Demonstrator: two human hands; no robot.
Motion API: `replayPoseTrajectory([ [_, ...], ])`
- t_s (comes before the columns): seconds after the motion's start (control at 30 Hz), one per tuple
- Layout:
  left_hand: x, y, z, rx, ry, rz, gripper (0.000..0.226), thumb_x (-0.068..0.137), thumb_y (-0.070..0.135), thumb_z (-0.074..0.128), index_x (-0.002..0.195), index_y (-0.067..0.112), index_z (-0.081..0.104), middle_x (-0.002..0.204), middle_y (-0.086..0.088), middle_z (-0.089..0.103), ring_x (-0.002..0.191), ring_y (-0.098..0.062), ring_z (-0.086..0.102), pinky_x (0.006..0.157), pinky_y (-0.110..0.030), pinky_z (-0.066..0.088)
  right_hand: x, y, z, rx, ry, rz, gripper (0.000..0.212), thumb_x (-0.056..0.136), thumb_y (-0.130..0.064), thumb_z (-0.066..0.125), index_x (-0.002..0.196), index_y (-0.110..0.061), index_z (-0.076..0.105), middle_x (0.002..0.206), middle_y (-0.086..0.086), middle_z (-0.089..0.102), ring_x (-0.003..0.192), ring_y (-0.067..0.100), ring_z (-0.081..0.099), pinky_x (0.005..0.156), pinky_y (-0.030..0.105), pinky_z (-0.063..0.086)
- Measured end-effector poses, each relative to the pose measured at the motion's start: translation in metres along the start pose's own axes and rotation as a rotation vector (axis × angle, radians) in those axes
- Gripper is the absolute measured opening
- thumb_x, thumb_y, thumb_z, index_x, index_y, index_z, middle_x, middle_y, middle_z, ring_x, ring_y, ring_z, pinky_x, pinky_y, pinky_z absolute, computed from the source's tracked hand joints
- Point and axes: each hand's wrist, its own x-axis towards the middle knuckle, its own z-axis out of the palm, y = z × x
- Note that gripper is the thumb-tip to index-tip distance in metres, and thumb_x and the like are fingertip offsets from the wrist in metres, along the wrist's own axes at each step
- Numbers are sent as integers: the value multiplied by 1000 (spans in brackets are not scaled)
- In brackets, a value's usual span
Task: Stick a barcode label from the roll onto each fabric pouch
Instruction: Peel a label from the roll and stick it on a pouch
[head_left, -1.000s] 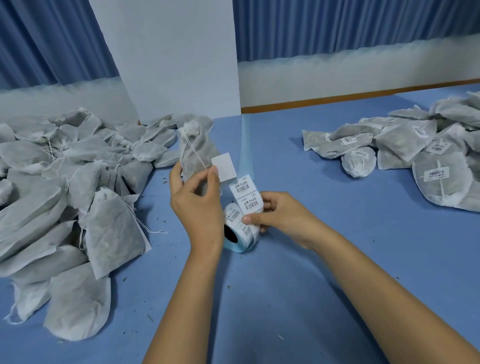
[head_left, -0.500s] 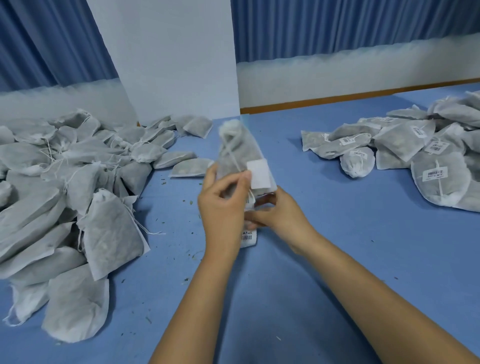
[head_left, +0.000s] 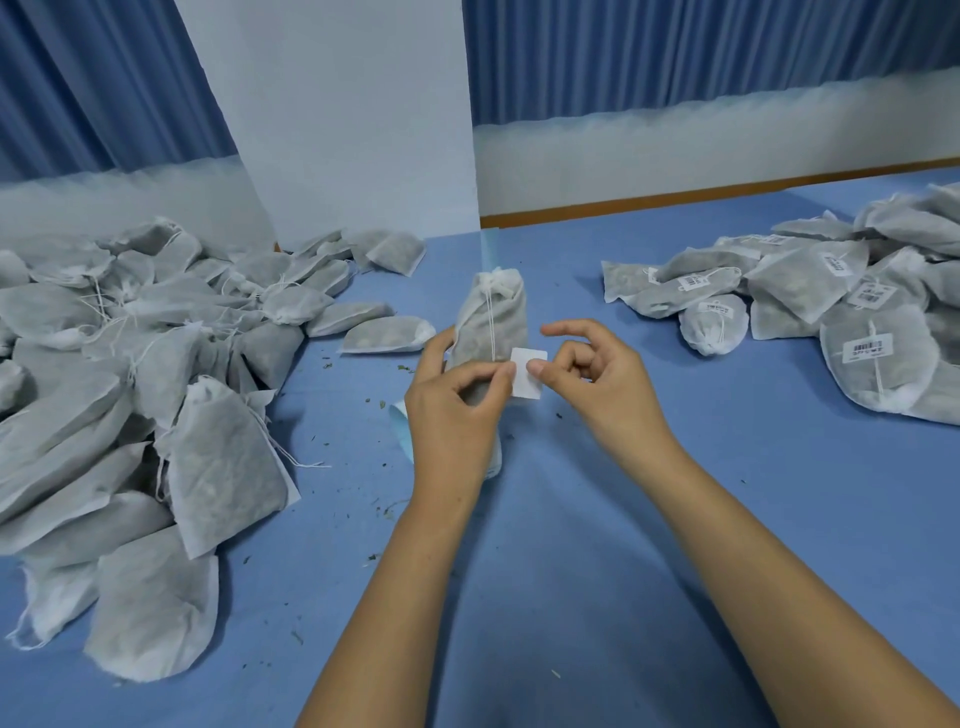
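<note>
Head view: the left hand (head_left: 457, 410) grips the pouch (head_left: 508, 314) upright over the bench (head_left: 779, 467) and touches the label (head_left: 529, 373) – the right hand (head_left: 597, 384) pinches its other edge. Judged best: lay it flat beside the drawstring (head_left: 491, 327), then smooth outward.

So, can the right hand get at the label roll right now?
Probably not directly: the label roll lies mostly hidden behind the left hand and the pouch it holds, and the right hand is busy pinching the label.
</note>
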Motion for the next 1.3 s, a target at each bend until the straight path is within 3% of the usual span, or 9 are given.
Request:
replayPoseTrajectory([
  [0.17, 0, 7, -1, -41, -28, -14, 9, 84, 10, 73, 83, 18, 77, 123, 3, 55, 109, 27, 42, 94, -17, 44, 3, -2, -8, -17, -17, 41, 16, 86, -7, 67, 74, -18, 64, 52, -6, 46, 49, 4, 37, 48, 12, 33],
  [0.3, 5, 13, -6, -177, -88, -119, 9, 85, 22, 73, 88, 30, 76, 103, 6, 58, 92, -1, 56, 86, -13, 44, 8, -7, -23, 117, 42, 54, 19, 88, -3, 61, 75, -16, 61, 49, -10, 51, 48, 4, 42, 51, 12, 35],
  [0.4, 5, 12, -9, -213, -116, -143, 20, 89, 14, 68, 90, 31, 76, 91, 17, 60, 91, 1, 56, 89, -11, 41, 10, -13, -33, 236, 82, -9, 16, 91, -1, 55, 80, -13, 60, 57, -8, 61, 53, 5, 48, 54, 13, 36],
  [0.67, 4, 12, -8, -142, -164, -4, 29, 85, 11, 73, 108, 28, 70, 113, 8, 66, 106, 5, 57, 88, -6, 37, 1, -15, -19, 142, -124, -200, 13, 80, -4, 55, 87, -14, 61, 82, -11, 65, 81, 15, 57, 80, 33, 43],
  [0.83, 2, 10, -7, -126, -172, -7, 33, 88, 17, 71, 119, 27, 67, 120, 16, 65, 116, 5, 55, 97, -18, 44, -1, -18, -17, 172, -112, -202, 12, 83, -4, 53, 87, -11, 62, 78, -13, 66, 74, 5, 57, 75, 16, 45],
  [0.97, 1, 11, -8, -73, -147, 27, 37, 85, 15, 73, 119, 27, 67, 118, 10, 64, 112, 3, 56, 97, -21, 45, -2, -18, -12, 166, -96, -197, 19, 84, 3, 63, 87, -16, 58, 79, -15, 65, 74, 4, 59, 71, 17, 48],
  [1.1, 1, 13, -7, -4, -196, 77, 53, 75, -2, 73, 120, 23, 66, 113, 0, 61, 104, 5, 54, 90, -11, 41, -5, -15, -3, 58, -149, -216, 15, 83, -8, 60, 87, -22, 57, 78, -10, 61, 71, 13, 53, 67, 23, 40],
  [1.2, 0, 14, -6, 17, -224, 95, 57, 72, -4, 75, 121, 22, 65, 116, -3, 60, 106, 6, 52, 90, -6, 38, -6, -12, 1, -27, -117, -227, 12, 83, -10, 63, 85, -21, 58, 76, 15, 55, 66, 27, 44, 63, 19, 37],
  [1.3, -1, 15, -5, 22, -216, 144, 52, 75, 0, 77, 121, 19, 65, 117, -6, 58, 106, 8, 52, 88, -5, 37, -7, -10, 1, -114, -87, -231, 14, 83, -4, 67, 85, -15, 59, 70, 7, 53, 61, 14, 38, 62, 15, 37],
])
